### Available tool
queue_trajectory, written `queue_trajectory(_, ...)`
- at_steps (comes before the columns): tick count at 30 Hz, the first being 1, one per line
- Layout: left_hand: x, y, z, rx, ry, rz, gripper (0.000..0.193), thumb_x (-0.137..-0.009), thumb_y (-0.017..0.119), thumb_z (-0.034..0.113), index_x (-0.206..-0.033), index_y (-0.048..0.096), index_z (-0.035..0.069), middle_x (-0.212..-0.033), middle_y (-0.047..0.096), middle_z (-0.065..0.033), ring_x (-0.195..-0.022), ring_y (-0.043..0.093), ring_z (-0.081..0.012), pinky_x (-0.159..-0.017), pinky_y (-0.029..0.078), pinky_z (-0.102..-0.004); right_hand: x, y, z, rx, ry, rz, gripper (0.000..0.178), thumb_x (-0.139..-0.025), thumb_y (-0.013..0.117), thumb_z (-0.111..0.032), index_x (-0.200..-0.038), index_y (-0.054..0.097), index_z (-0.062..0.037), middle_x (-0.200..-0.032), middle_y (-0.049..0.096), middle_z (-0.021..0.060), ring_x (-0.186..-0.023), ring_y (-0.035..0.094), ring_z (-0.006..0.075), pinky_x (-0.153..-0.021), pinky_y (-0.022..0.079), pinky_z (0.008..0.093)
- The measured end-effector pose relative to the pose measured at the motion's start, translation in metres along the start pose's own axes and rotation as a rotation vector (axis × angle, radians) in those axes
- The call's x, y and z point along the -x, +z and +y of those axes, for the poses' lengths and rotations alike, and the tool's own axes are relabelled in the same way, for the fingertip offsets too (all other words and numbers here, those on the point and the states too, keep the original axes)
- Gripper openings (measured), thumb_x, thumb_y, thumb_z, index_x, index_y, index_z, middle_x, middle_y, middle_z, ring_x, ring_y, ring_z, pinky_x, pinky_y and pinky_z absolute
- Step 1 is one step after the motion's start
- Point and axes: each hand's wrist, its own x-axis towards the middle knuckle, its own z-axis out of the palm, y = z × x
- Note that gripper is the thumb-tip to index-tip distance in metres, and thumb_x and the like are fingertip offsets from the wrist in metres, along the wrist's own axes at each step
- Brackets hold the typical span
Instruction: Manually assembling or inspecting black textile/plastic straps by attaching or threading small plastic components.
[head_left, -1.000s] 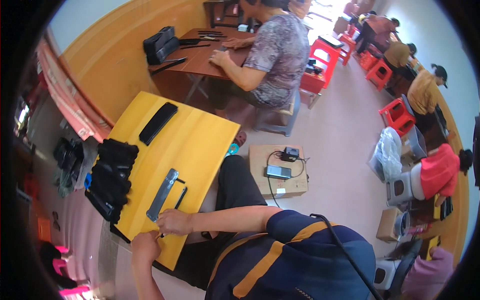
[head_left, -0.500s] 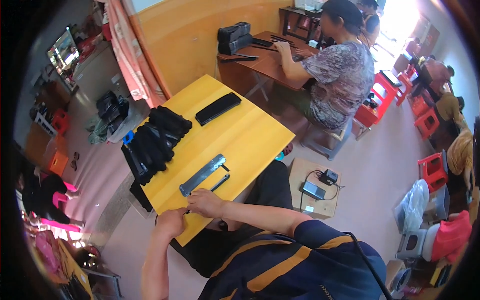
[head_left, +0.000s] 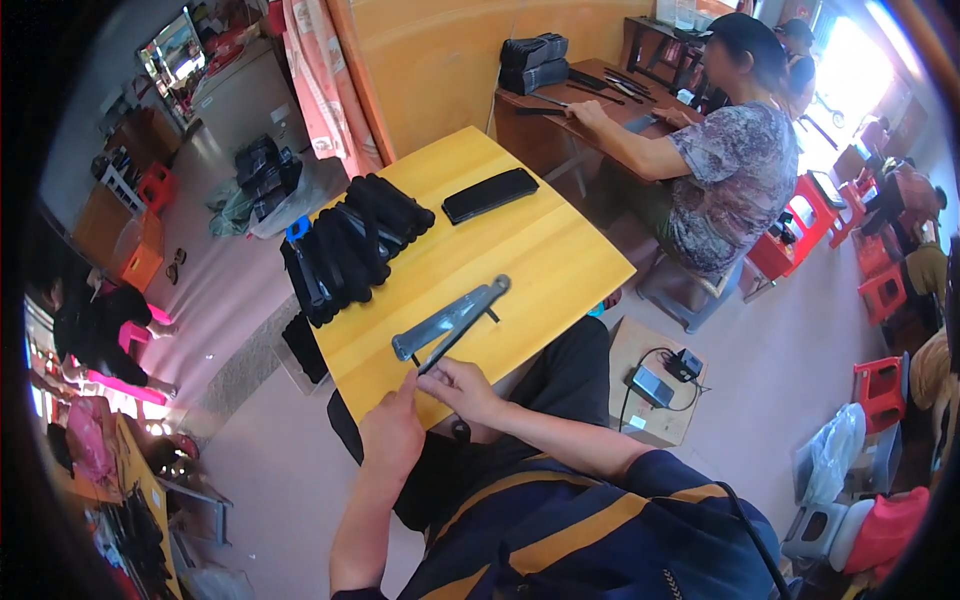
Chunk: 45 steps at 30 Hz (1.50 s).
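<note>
My right hand (head_left: 462,390) pinches the near end of a long, narrow black strip (head_left: 458,330) with a rounded far end. That strip slants away from me, beside and partly over a flat, glossy dark-grey piece (head_left: 425,336) on the yellow table (head_left: 560,265). At the strip's near end is my left hand (head_left: 393,428), index finger stretched toward it and other fingers curled. Whether the left fingers grip anything is hidden. A short dark prong (head_left: 492,314) shows beside the strip.
A heap of long black pieces (head_left: 345,250) covers the table's left side; a black bundle (head_left: 490,195) lies farther back. Across, a person (head_left: 700,160) works at a brown table (head_left: 570,125). On the floor, a cardboard box (head_left: 650,410) carries a small device and cables.
My view has shifted, so the table appears farther right. My hands have left the table's near corner for the dark-grey piece, and the black strip now extends from my right fingers.
</note>
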Motion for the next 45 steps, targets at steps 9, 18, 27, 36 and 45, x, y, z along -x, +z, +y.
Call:
queue_trajectory(9,-0.004,0.008,0.007,0.082,0.054,0.026,0.041,-0.096,0.057,0.010,-0.136,0.062,0.013,-0.078,0.067,-0.0166,-0.073,0.068,-0.0362,-0.064,0.053,-0.0495,0.001,-0.013,0.005,-0.043,-0.036,0.049,0.019,-0.099,0.066,-0.021,-0.103,0.066,-0.0017,-0.069,0.060,0.0043,-0.061,0.058,0.0132,-0.058,0.047,0.0308)
queue_trajectory(18,0.001,0.010,-0.005,0.172,0.013,-0.071,0.051,-0.093,0.056,0.004,-0.142,0.060,0.019,-0.086,0.068,-0.0213,-0.080,0.067,-0.0394,-0.071,0.053,-0.0483,0.005,-0.018,-0.015,-0.009,-0.021,-0.125,0.015,-0.103,0.054,-0.009,-0.111,0.062,0.0005,-0.082,0.070,0.0092,-0.072,0.070,0.0174,-0.066,0.055,0.0301)
queue_trajectory(27,0.000,0.003,-0.012,0.184,0.074,-0.112,0.046,-0.092,0.056,0.002,-0.135,0.066,0.015,-0.083,0.068,-0.0194,-0.079,0.068,-0.0401,-0.071,0.053,-0.0471,0.005,-0.012,-0.009,-0.243,0.119,-0.129,0.019,-0.102,0.048,-0.001,-0.115,0.062,0.0013,-0.089,0.069,0.0040,-0.075,0.068,0.0109,-0.070,0.057,0.0263)
queue_trajectory(36,-0.002,-0.005,0.000,0.171,0.124,-0.124,0.039,-0.092,0.061,0.009,-0.131,0.067,0.014,-0.089,0.070,-0.0166,-0.079,0.069,-0.0366,-0.072,0.054,-0.0448,0.002,-0.024,-0.001,-0.493,0.290,-0.107,0.017,-0.102,0.051,-0.007,-0.113,0.064,-0.0016,-0.088,0.070,0.0058,-0.075,0.067,0.0123,-0.068,0.056,0.0258)
queue_trajectory(45,-0.017,0.005,-0.011,0.293,0.158,0.040,0.020,-0.090,0.068,0.027,-0.098,0.064,0.009,-0.079,0.064,-0.0142,-0.077,0.067,-0.0361,-0.067,0.052,-0.0472,0.005,-0.028,-0.019,-0.350,0.278,-0.276,0.020,-0.103,0.052,-0.009,-0.114,0.067,-0.0010,-0.096,0.073,0.0062,-0.079,0.069,0.0111,-0.072,0.057,0.0252)
